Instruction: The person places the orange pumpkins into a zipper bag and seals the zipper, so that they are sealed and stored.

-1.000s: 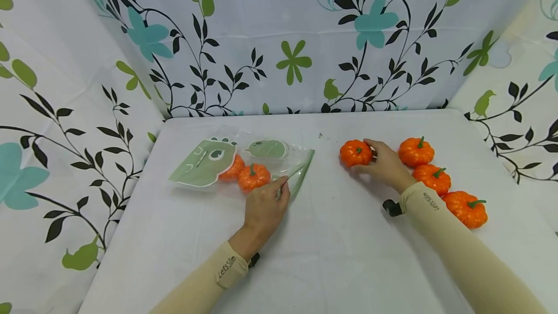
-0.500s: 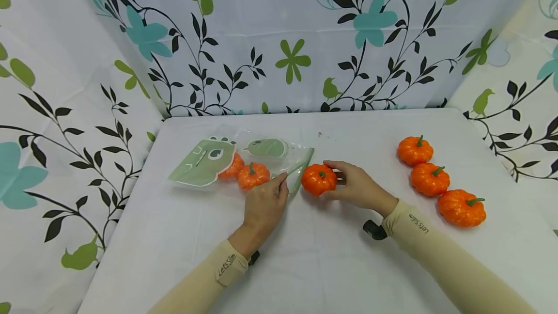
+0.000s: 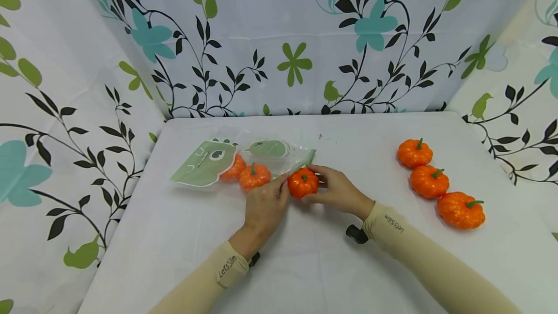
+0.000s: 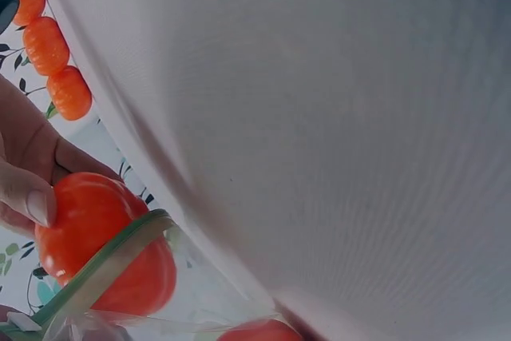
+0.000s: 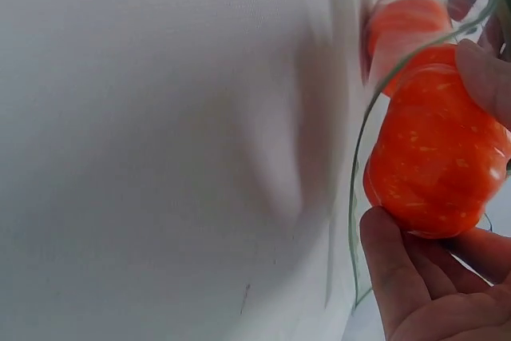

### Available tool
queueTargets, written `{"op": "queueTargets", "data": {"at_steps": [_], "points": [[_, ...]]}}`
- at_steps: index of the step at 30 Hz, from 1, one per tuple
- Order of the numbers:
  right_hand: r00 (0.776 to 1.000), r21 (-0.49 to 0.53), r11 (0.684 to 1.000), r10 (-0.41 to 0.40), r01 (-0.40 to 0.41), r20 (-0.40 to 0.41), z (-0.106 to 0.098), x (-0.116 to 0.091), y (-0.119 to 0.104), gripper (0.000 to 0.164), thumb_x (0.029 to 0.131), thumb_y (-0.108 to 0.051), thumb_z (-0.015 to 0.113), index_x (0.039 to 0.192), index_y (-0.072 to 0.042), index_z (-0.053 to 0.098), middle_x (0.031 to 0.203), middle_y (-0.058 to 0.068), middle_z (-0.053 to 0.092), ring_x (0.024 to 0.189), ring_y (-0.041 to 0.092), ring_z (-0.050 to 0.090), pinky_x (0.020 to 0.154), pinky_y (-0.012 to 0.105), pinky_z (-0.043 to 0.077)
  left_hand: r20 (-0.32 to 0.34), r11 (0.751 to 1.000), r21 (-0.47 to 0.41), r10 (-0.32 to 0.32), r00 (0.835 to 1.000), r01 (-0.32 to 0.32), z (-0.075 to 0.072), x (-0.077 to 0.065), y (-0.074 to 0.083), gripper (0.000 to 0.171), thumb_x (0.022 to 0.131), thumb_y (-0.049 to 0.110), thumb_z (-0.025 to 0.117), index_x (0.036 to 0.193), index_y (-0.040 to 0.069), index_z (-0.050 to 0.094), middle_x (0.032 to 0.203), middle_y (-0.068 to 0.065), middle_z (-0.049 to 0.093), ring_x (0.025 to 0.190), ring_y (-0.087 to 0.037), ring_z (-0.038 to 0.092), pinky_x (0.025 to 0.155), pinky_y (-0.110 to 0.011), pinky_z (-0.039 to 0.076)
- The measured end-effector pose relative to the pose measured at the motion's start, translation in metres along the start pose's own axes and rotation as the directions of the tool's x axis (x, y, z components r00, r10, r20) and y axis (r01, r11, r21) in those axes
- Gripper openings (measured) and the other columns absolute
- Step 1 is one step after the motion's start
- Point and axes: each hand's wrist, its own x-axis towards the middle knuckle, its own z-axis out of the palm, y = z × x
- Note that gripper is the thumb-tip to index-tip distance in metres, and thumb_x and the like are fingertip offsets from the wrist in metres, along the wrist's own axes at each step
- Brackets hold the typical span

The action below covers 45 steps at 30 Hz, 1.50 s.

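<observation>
A clear zip bag (image 3: 202, 164) with a green printed face lies on the left half of the table, two small orange pumpkins (image 3: 255, 177) inside it. My left hand (image 3: 263, 207) pinches the near side of its green-edged mouth. My right hand (image 3: 337, 190) grips another orange pumpkin (image 3: 303, 183) between thumb and fingers, right at that mouth. In the left wrist view the green zip edge (image 4: 104, 265) crosses in front of the held pumpkin. The right wrist view shows the pumpkin (image 5: 437, 153) partly within the opening, fingers around its outer end.
Three more orange pumpkins (image 3: 429, 181) stand in a slanting row on the right side of the white-covered table (image 3: 348, 275). A leaf-patterned curtain (image 3: 261, 38) hangs behind and at both sides.
My right hand has carried the pumpkin leftward from near the row to the bag's mouth. The left hand has kept its grip on the bag in about the same place.
</observation>
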Motion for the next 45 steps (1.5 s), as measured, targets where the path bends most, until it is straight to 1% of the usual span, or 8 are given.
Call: {"op": "queueTargets", "data": {"at_steps": [6,15,24,27,30,34,40,45], "points": [[1.0,0.011,0.999,-0.03,0.03,-0.006,0.011,0.009,0.0,0.087,0.081,-0.022,0.088,0.149,0.006,0.042,0.147,0.018,0.05,0.127,0.033,0.057,0.103,0.042,0.048,-0.003,1.0,-0.001,0.017,1.0,-0.017,0.001,-0.002,-0.001,0.021,0.088,0.003,0.071,0.107,-0.002,0.077,0.074,-0.012,0.074,0.049,-0.019,0.063,0.043,-0.03,0.051],[0.999,-0.006,0.999,-0.037,0.037,-0.008,0.026,0.023,0.0,0.068,0.082,-0.015,0.086,0.14,-0.002,0.055,0.142,0.011,0.057,0.128,0.029,0.057,0.106,0.041,0.046,-0.031,0.998,0.007,0.066,0.997,-0.066,0.005,-0.004,-0.003,0.023,0.085,0.002,0.073,0.107,-0.001,0.077,0.077,-0.012,0.074,0.051,-0.02,0.065,0.043,-0.032,0.051],[0.999,-0.108,0.994,0.002,-0.006,-0.038,0.034,0.036,-0.003,0.083,0.082,-0.018,0.086,0.152,-0.003,0.044,0.146,0.011,0.055,0.132,0.025,0.053,0.108,0.04,0.043,-0.042,0.997,0.012,0.082,0.996,-0.081,0.006,-0.005,-0.001,0.025,0.084,0.002,0.075,0.11,-0.001,0.077,0.068,-0.012,0.071,0.044,-0.019,0.059,0.039,-0.032,0.046],[0.999,-0.115,0.993,-0.021,0.016,-0.041,0.037,0.041,-0.005,0.082,0.084,-0.014,0.084,0.152,0.0,0.041,0.144,0.014,0.056,0.131,0.025,0.054,0.108,0.04,0.044,-0.048,0.996,0.012,0.09,0.995,-0.089,0.006,-0.005,-0.001,0.024,0.085,0.002,0.074,0.108,-0.001,0.077,0.073,-0.012,0.073,0.048,-0.02,0.062,0.042,-0.033,0.049],[0.996,-0.086,0.993,-0.087,0.085,-0.027,0.04,0.046,-0.007,0.079,0.086,-0.01,0.081,0.152,0.002,0.04,0.144,0.016,0.055,0.131,0.026,0.054,0.108,0.039,0.044,-0.059,0.995,0.002,0.1,0.993,-0.1,0.006,-0.004,0.0,0.022,0.086,0.003,0.073,0.107,0.001,0.078,0.082,-0.01,0.076,0.056,-0.023,0.068,0.047,-0.035,0.053],[0.991,-0.09,0.988,-0.128,0.125,-0.031,0.043,0.051,-0.008,0.074,0.087,-0.008,0.078,0.151,0.002,0.042,0.147,0.017,0.052,0.135,0.027,0.05,0.112,0.039,0.039,-0.071,0.994,-0.013,0.104,0.992,-0.105,0.007,-0.004,0.0,0.021,0.087,0.003,0.073,0.107,0.001,0.078,0.089,-0.009,0.077,0.063,-0.024,0.071,0.052,-0.037,0.056],[0.997,-0.17,0.984,-0.059,0.049,-0.056,0.043,0.049,-0.009,0.071,0.088,-0.014,0.077,0.15,-0.001,0.046,0.15,0.016,0.049,0.137,0.028,0.047,0.113,0.042,0.038,-0.058,0.996,-0.03,0.085,0.995,-0.087,0.006,-0.004,-0.001,0.021,0.087,0.002,0.073,0.107,0.0,0.078,0.089,-0.011,0.077,0.065,-0.024,0.072,0.053,-0.036,0.057],[0.997,-0.172,0.985,-0.014,0.001,-0.074,0.037,0.041,-0.006,0.077,0.083,-0.026,0.085,0.149,-0.008,0.049,0.145,0.008,0.056,0.118,0.025,0.06,0.097,0.043,0.051,-0.023,0.997,-0.021,0.073,0.997,-0.074,0.005,-0.003,-0.002,0.022,0.087,0.001,0.073,0.109,-0.001,0.077,0.089,-0.011,0.077,0.063,-0.023,0.072,0.052,-0.033,0.056]]}}
